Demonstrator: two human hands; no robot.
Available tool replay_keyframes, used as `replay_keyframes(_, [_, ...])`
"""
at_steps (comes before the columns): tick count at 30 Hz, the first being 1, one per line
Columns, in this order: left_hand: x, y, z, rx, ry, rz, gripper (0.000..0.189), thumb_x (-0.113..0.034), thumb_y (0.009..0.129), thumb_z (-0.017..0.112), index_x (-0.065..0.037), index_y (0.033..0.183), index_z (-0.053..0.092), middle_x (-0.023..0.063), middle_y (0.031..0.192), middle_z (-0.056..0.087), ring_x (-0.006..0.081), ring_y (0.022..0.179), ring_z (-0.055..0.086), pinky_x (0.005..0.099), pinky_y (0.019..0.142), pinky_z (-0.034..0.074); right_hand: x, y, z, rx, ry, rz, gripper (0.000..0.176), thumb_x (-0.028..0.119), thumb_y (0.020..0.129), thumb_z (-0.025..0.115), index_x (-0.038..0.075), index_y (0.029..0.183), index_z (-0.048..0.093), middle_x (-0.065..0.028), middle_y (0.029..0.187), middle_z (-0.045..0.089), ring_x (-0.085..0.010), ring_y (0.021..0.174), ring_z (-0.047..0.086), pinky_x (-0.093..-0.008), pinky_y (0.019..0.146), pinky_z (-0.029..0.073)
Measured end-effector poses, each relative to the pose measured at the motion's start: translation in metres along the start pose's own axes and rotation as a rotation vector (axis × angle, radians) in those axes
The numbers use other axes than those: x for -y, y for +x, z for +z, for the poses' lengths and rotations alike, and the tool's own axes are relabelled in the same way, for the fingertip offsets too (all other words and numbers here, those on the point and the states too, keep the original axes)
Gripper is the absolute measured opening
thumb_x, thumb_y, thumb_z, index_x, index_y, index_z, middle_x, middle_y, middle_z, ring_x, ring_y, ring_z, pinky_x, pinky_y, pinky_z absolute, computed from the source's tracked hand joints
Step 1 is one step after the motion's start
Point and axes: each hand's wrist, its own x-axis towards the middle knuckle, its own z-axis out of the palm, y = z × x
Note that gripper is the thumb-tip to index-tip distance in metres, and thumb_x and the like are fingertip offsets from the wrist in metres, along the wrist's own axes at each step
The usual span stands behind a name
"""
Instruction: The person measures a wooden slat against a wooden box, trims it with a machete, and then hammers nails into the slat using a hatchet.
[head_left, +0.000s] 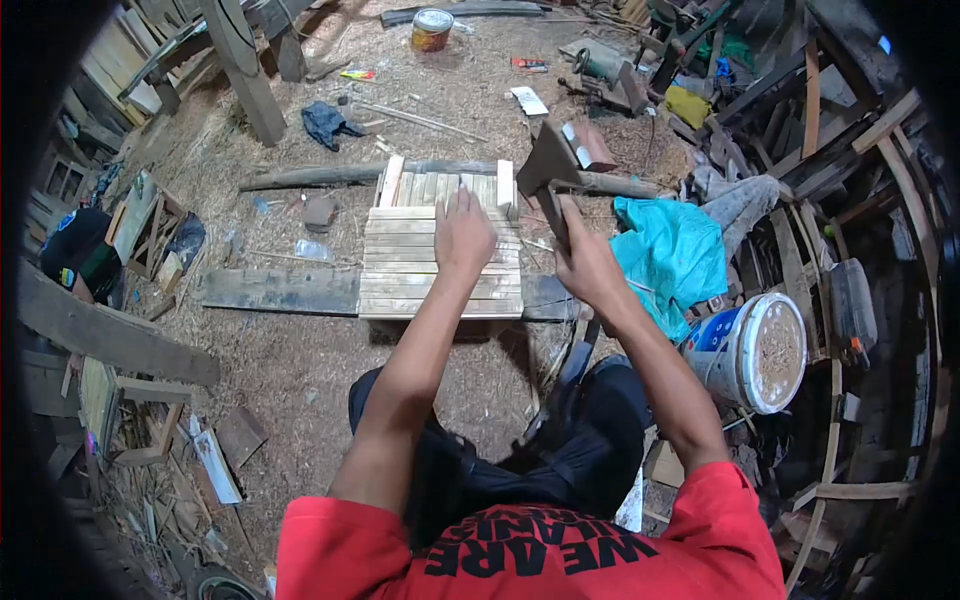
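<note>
A hatchet with a broad dark blade is raised in my right hand, whose fingers wrap its handle. It hangs in the air just right of a slatted wooden piece made of pale, narrow strips laid side by side. My left hand rests over the far part of the slats, fingers pointing away from me and drawn close together. Something small and greyish shows at its fingertips, too small to name. Two short pale wood blocks stand at the far corners of the piece.
Dark planks lie under the slatted piece. At right are a teal plastic sheet and a white bucket of sawdust. A yellow-brown can stands far ahead. Another person is at the left edge. Wood scraps and sawdust cover the floor.
</note>
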Motion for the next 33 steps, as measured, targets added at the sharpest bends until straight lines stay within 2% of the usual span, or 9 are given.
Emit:
replay_keyframes(5, [-0.001, -0.007, 0.004, -0.013, -0.011, -0.002, 0.048, -0.02, 0.093, 0.044, 0.007, 0.132, 0.053, 0.0191, 0.141, 0.051, 0.0285, 0.132, 0.046, 0.0469, 0.114, 0.029, 0.022, 0.019, -0.033, -0.053, 0.049, 0.008, 0.07, 0.008, 0.086, 0.062, 0.006, 0.147, 0.027, -0.0339, 0.083, 0.063, -0.0527, 0.078, 0.06, -0.057, 0.067, 0.045])
replay_keyframes(8, [-0.002, -0.008, 0.001, -0.023, 0.0, 0.01, 0.049, -0.021, 0.092, 0.045, 0.006, 0.132, 0.053, 0.019, 0.141, 0.051, 0.0284, 0.132, 0.046, 0.0474, 0.113, 0.029, -0.007, 0.01, 0.005, -0.102, 0.017, -0.171, 0.072, 0.005, 0.085, 0.061, 0.008, 0.148, 0.027, -0.0344, 0.083, 0.062, -0.0527, 0.08, 0.061, -0.058, 0.069, 0.046])
replay_keyframes(9, [-0.001, -0.008, 0.0, -0.029, -0.001, 0.01, 0.049, -0.021, 0.091, 0.046, 0.006, 0.132, 0.053, 0.0189, 0.141, 0.051, 0.0284, 0.132, 0.046, 0.0475, 0.113, 0.029, -0.004, 0.009, 0.012, 0.053, -0.019, -0.029, 0.071, 0.001, 0.082, 0.058, 0.007, 0.147, 0.029, -0.0355, 0.086, 0.062, -0.0531, 0.083, 0.06, -0.0592, 0.073, 0.046])
replay_keyframes(12, [-0.001, -0.005, 0.003, -0.022, -0.006, -0.004, 0.049, -0.02, 0.092, 0.045, 0.006, 0.133, 0.052, 0.0187, 0.142, 0.051, 0.0279, 0.133, 0.045, 0.0469, 0.114, 0.027, -0.003, 0.007, 0.012, 0.094, 0.03, 0.016, 0.071, -0.001, 0.077, 0.059, 0.003, 0.142, 0.031, -0.0369, 0.085, 0.062, -0.0546, 0.083, 0.06, -0.0628, 0.076, 0.045])
replay_keyframes(18, [0.001, -0.007, 0.006, 0.033, 0.014, -0.007, 0.049, -0.022, 0.095, 0.041, 0.005, 0.135, 0.051, 0.0178, 0.143, 0.049, 0.0276, 0.133, 0.044, 0.0467, 0.115, 0.026, 0.045, 0.031, -0.031, -0.273, 0.17, -0.173, 0.065, -0.001, 0.083, 0.057, 0.002, 0.142, 0.031, -0.0351, 0.086, 0.062, -0.0542, 0.082, 0.06, -0.0591, 0.072, 0.047])
replay_keyframes(19, [0.002, -0.007, 0.007, 0.024, 0.032, 0.004, 0.049, -0.022, 0.095, 0.041, 0.005, 0.135, 0.05, 0.0176, 0.143, 0.049, 0.0275, 0.133, 0.044, 0.0468, 0.115, 0.026, 0.046, 0.027, -0.029, -0.175, 0.179, -0.032, 0.067, 0.0, 0.085, 0.059, 0.006, 0.146, 0.03, -0.0359, 0.101, 0.062, -0.0529, 0.092, 0.06, -0.0556, 0.078, 0.048])
replay_keyframes(23, [-0.001, -0.019, 0.004, 0.042, 0.016, -0.003, 0.048, -0.021, 0.095, 0.042, 0.005, 0.135, 0.051, 0.018, 0.143, 0.05, 0.0275, 0.134, 0.043, 0.0467, 0.115, 0.026, -0.02, -0.009, 0.037, 0.097, 0.025, 0.001, 0.067, 0.003, 0.085, 0.06, 0.006, 0.145, 0.03, -0.036, 0.094, 0.062, -0.0544, 0.088, 0.06, -0.0582, 0.077, 0.047])
replay_keyframes(29, [-0.001, -0.009, -0.001, 0.028, -0.027, -0.001, 0.047, -0.019, 0.097, 0.039, 0.007, 0.135, 0.05, 0.02, 0.144, 0.048, 0.0305, 0.136, 0.042, 0.0476, 0.117, 0.024, 0.022, 0.013, -0.018, -0.073, 0.137, 0.097, 0.062, 0.006, 0.085, 0.06, 0.004, 0.141, 0.033, -0.0369, 0.09, 0.062, -0.0556, 0.086, 0.059, -0.0601, 0.077, 0.047])
replay_keyframes(33, [-0.003, -0.008, -0.003, 0.026, -0.035, -0.001, 0.046, -0.018, 0.095, 0.041, 0.006, 0.132, 0.052, 0.0202, 0.143, 0.049, 0.0302, 0.135, 0.043, 0.0484, 0.116, 0.025, 0.007, 0.007, 0.006, -0.194, 0.2, -0.032, 0.054, 0.009, 0.086, 0.061, 0.002, 0.135, 0.038, -0.0348, 0.093, 0.063, -0.0537, 0.088, 0.06, -0.0586, 0.075, 0.047])
